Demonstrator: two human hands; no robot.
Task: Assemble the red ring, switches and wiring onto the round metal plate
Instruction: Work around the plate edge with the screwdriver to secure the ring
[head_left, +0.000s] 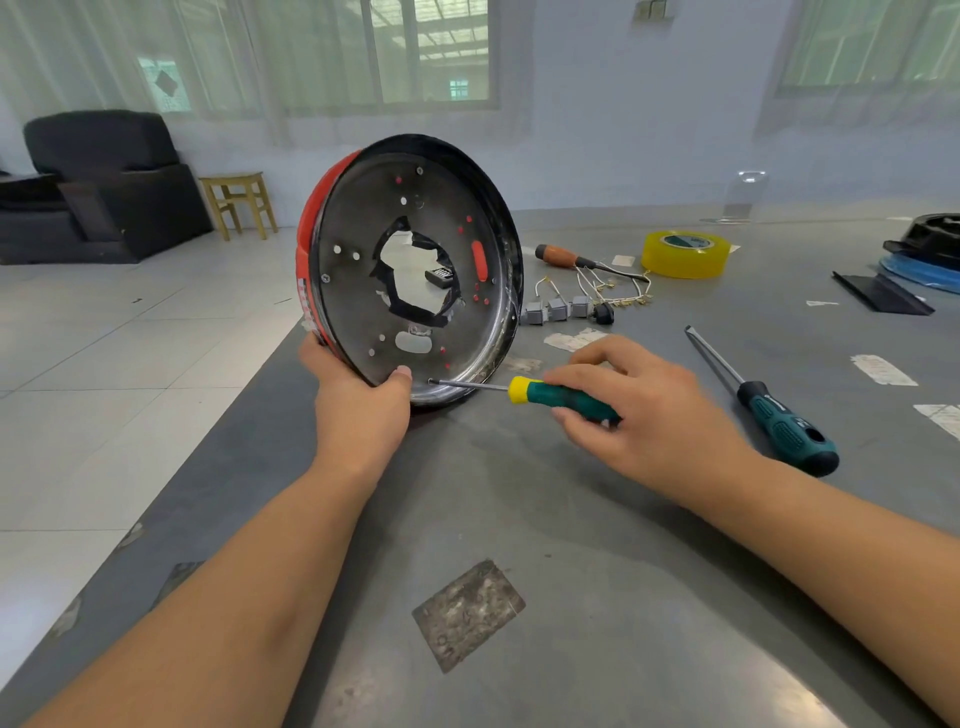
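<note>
The round metal plate (363, 228) stands on its edge on the grey table, its inner face turned toward me. The red ring (310, 228) sits against its far side and shows along the left rim. My left hand (358, 405) grips the plate's lower rim, thumb on the inner face. My right hand (639, 410) holds a small green and yellow screwdriver (550, 393); its tip touches a screw at the plate's lower edge. The grey switches with their wiring (566, 306) lie loose on the table behind the plate.
A larger green screwdriver (774, 410) lies to the right of my right hand. Farther back are a wooden-handled tool (563, 256), a yellow tape roll (685, 253) and black and blue parts (924, 249) at the right edge. The table edge (218, 447) runs diagonally on the left.
</note>
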